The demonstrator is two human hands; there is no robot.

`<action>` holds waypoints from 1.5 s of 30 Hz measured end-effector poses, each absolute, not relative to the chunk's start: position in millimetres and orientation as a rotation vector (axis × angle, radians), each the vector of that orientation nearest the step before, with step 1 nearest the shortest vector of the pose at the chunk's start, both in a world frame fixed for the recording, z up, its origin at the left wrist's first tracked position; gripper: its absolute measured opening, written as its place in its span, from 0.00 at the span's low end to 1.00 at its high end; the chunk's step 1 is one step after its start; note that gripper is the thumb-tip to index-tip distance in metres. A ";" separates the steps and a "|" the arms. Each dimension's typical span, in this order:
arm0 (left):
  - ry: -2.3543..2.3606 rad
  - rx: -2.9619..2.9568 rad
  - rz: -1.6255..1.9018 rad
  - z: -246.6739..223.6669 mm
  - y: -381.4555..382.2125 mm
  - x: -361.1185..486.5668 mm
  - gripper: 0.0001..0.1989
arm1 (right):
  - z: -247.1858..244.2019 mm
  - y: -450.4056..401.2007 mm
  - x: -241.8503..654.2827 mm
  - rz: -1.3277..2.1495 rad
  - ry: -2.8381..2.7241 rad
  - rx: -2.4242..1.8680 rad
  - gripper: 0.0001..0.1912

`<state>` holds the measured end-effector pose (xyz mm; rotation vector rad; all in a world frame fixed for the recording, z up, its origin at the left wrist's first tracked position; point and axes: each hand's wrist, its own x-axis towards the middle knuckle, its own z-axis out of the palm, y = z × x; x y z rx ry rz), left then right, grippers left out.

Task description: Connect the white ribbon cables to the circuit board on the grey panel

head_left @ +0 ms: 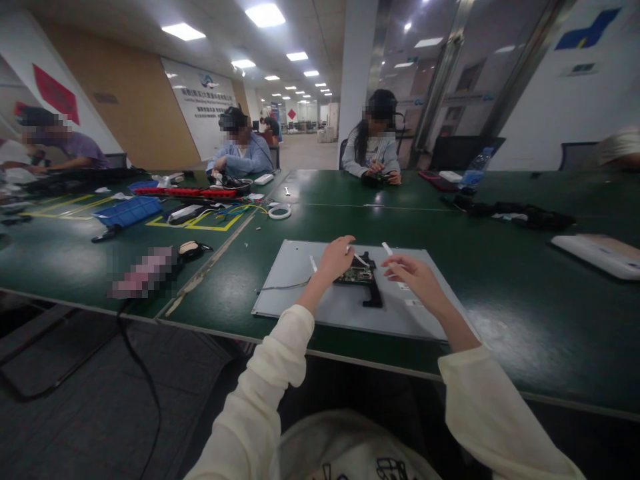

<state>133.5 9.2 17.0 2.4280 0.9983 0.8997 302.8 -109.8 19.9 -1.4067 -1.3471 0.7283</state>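
Note:
A flat grey panel (pixel 325 313) lies on the green table in front of me. On it sits a green circuit board (pixel 359 273) with a black bracket (pixel 373 297) beside it. My left hand (pixel 336 259) is over the board's left side, fingers bent together; what they hold, if anything, is too small to name. My right hand (pixel 413 275) is above the panel's right part, its fingers apart near a white strip (pixel 387 249). Another white strip (pixel 313 264) stands left of my left hand. A thin cable (pixel 283 287) runs off the panel's left side.
Left on the green table (pixel 210 303) are a blue basket (pixel 131 212), a white tape roll (pixel 279 212), wires and a blurred pink item (pixel 145 272). A white device (pixel 597 257) and black cables (pixel 520 215) lie right. People sit across the table, one with a bottle (pixel 477 168) nearby.

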 end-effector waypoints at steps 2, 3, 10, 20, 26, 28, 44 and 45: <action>0.877 2.310 0.974 26.1 -0.8 133.9 0.16 | 21.1 -118.8 299.6 0.862 -1.368 -1.328 0.14; 0.825 2.270 0.961 29.8 -6.9 134.1 0.16 | 21.4 -122.2 298.2 0.919 -1.390 -1.304 0.15; 0.632 2.265 0.634 31.2 -46.3 130.0 0.15 | 22.2 -131.7 295.5 1.056 -1.440 -1.256 0.22; 0.989 2.197 0.705 13.3 -64.1 123.5 0.11 | 8.8 -130.2 301.3 0.732 -1.365 -1.637 0.16; 1.125 2.277 0.669 10.4 -71.5 125.4 0.12 | -7.6 -131.7 301.7 0.368 -1.519 -1.806 0.12; 1.190 2.304 0.620 8.2 -73.7 126.5 0.13 | -9.7 -132.5 297.9 0.230 -1.563 -1.823 0.11; 1.421 2.476 0.439 5.2 -81.2 119.5 0.13 | -12.5 -141.0 284.1 -0.145 -1.715 -2.314 0.11; 1.444 2.472 0.449 4.8 -81.3 117.8 0.13 | -13.1 -142.6 286.3 -0.164 -1.692 -2.338 0.12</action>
